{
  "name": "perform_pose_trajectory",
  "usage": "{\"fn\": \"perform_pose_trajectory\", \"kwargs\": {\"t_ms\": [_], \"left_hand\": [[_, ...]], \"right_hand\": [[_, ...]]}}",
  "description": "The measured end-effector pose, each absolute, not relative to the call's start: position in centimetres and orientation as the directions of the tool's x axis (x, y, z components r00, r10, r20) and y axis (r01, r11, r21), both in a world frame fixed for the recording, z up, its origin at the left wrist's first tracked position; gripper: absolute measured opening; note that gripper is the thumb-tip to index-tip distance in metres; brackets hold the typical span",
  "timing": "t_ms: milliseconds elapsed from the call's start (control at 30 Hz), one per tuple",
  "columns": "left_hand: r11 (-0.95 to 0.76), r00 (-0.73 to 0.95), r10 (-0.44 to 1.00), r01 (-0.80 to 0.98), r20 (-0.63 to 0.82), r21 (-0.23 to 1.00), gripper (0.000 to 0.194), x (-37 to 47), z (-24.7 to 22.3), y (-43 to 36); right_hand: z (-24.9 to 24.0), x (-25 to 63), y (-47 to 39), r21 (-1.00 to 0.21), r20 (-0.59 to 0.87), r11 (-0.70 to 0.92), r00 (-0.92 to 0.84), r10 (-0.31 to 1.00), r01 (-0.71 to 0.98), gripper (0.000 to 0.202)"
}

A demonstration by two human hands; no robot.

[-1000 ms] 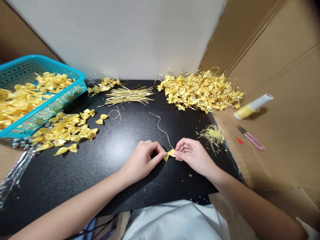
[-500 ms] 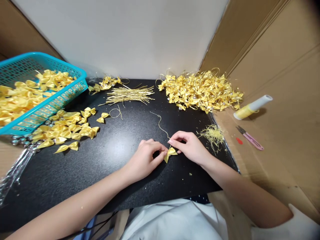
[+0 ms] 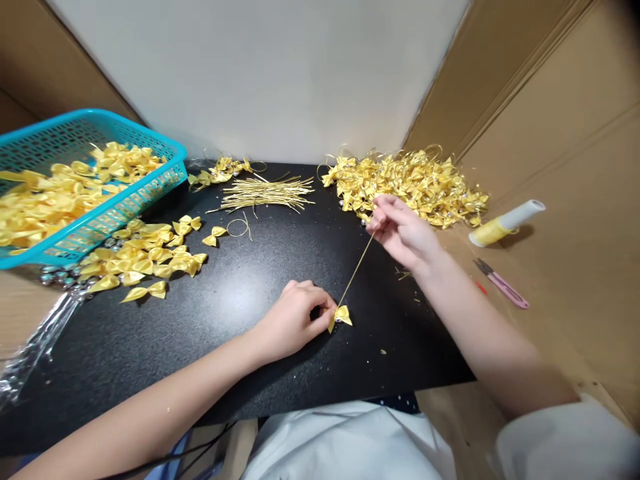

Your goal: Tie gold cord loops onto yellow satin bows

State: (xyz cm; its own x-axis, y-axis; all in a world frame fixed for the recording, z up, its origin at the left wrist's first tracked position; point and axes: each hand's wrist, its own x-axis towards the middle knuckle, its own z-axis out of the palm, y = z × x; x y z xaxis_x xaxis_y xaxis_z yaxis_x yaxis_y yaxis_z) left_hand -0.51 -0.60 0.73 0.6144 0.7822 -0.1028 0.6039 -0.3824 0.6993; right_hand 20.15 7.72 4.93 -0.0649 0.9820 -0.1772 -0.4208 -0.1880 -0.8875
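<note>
Right hand [image 3: 404,235] has risen, pinching cord [image 3: 356,271] taut; left hand [image 3: 295,320] pins bow [image 3: 344,313]; steady, even tension suits.

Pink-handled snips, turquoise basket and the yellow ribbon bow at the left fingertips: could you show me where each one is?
Pink-handled snips [image 3: 508,291]: head view, on the pink handle.
Turquoise basket [image 3: 150,192]: head view, on the perforated near wall.
Yellow ribbon bow [image 3: 344,313]: head view, on its right loop.
</note>
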Motion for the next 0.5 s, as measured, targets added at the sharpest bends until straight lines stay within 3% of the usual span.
{"fn": "perform_pose_trajectory", "kwargs": {"t_ms": [133,233,300,500], "left_hand": [[-0.402,0.64,0.76,0.597,-0.11,0.694,0.017,-0.6,0.8,-0.4],[-0.409,0.644,0.757,0.595,-0.106,0.692,0.011,-0.6,0.7,-0.3],[-0.401,0.628,0.773,0.595,-0.092,0.697,0.009,-0.6,0.6,-0.3],[-0.389,0.61,0.792,0.557,-0.043,0.733,0.012,-0.8,0.1,-0.3]], "right_hand": [[5.3,20.3,10.0,-0.955,-0.147,-0.14,0.006,0.989,-0.262,0.015],[4.5,19.0,11.2,-0.975,-0.121,-0.117,-0.007,0.993,0.19,0.014],[3.7,17.8,12.0,-0.88,-0.072,-0.057,-0.012,0.997,0.472,0.014],[1.5,15.2,13.2,-0.627,0.094,0.041,0.023,0.995,0.778,0.015]]}}
